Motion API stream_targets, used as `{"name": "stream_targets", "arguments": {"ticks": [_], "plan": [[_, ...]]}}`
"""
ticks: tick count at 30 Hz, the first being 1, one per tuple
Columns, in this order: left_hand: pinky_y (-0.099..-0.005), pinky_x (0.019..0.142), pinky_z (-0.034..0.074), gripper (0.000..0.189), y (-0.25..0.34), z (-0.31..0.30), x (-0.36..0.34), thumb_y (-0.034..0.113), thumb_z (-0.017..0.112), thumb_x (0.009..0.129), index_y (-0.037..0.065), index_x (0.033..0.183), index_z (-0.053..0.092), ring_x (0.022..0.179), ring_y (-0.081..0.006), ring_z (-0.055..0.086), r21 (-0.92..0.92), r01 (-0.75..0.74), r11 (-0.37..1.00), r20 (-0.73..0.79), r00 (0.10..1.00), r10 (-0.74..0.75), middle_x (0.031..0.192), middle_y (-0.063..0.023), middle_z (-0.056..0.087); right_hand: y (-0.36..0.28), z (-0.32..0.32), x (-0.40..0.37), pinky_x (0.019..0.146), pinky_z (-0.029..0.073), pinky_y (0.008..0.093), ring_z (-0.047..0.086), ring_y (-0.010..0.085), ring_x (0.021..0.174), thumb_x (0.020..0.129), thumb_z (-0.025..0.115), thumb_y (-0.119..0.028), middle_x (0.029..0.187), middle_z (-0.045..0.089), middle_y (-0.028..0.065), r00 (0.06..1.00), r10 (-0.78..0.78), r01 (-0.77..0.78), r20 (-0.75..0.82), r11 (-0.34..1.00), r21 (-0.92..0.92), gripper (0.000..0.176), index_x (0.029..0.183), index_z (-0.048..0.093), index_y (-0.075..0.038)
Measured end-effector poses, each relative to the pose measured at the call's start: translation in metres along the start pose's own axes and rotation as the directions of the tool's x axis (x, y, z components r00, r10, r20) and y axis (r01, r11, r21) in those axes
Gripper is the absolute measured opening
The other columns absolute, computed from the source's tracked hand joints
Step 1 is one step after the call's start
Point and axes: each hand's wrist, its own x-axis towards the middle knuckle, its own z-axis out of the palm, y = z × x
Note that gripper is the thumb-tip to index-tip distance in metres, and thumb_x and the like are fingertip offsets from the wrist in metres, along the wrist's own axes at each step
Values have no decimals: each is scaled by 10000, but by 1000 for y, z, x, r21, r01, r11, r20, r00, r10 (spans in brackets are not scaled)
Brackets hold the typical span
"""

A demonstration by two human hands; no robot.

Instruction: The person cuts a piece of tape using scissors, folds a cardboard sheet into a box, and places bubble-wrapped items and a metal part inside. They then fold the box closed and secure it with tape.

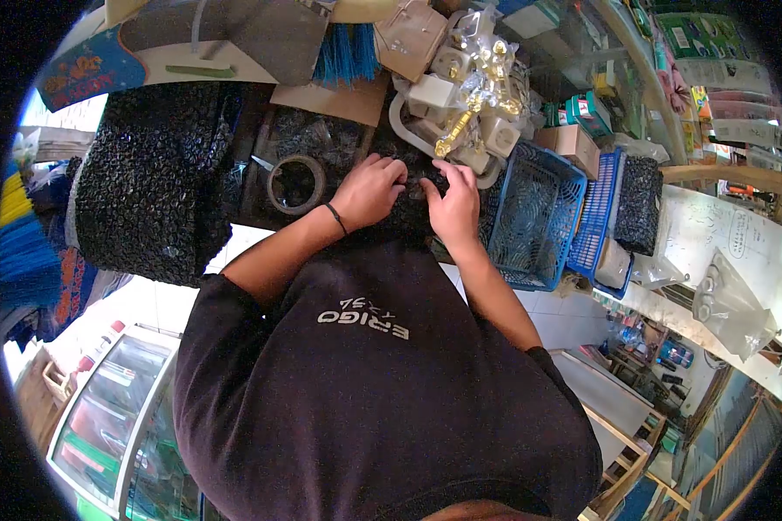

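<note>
At the far left, blue and yellow bristles (pixel 17 226) stand beside a large roll of black bubble wrap (pixel 143 187). To the right of the roll, a ring of tape (pixel 274 187) lies on dark material, with a small pale strip (pixel 261 162) at its upper left edge and a piece of brown cardboard (pixel 339 100) beyond it. The left hand (pixel 374 189), a dark band (pixel 336 219) on its wrist, has its fingers curled at a dark wrapped bundle (pixel 414 211), which lies between the two hands, close in front of the person. The right hand (pixel 454 200) is at the bundle's other side, fingers bent and thumb apart from them; whether either hand grips it cannot be told. Beyond the right hand sits a pale tray (pixel 400 117) heaped with gold-coloured fittings (pixel 460 126) and white sockets (pixel 500 136). Further right come a blue basket (pixel 530 282), then a second blue basket (pixel 589 230) and a black wrapped packet (pixel 639 204).
</note>
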Motion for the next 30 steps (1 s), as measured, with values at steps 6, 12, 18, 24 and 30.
{"name": "stream_targets", "arguments": {"ticks": [6,12,18,24,30], "plan": [[-393,795,450,379,6,-5,-5,61,589,744,136,1115,583,928,-268,551,293,-225,929,66,974,215,1010,-64,575,-4,-2,1,760,455,374,569,295,866,773,685,-111,937,562,124,1000,19,-19,-8,1000,8,346,1102,586,-70],[-390,765,439,340,-1,5,-6,80,561,748,109,1085,599,917,-237,541,273,-195,942,14,980,199,975,-52,559,1,0,3,777,449,386,574,301,853,770,682,-124,896,585,120,999,34,-34,3,999,-9,331,1082,588,-66],[-380,807,458,323,1,1,-7,71,583,768,80,1091,597,931,-258,551,259,-139,956,38,990,134,1015,-63,578,0,-2,3,795,437,404,561,310,881,770,667,-125,889,592,116,999,-13,13,40,1000,-1,317,1070,583,-68],[-395,828,445,289,4,-1,-6,68,592,764,86,1053,605,936,-269,551,217,-135,967,24,991,133,1005,-72,575,10,-1,3,746,457,376,585,293,831,747,682,-109,888,614,108,997,48,-51,56,997,55,344,1075,588,-65],[-402,816,449,265,5,-4,-6,71,600,760,103,1024,608,937,-276,555,223,-161,961,35,987,157,1000,-74,576,8,-4,4,813,439,397,568,315,905,744,661,-109,905,610,108,994,65,-73,92,993,90,328,1058,578,-64]]}}
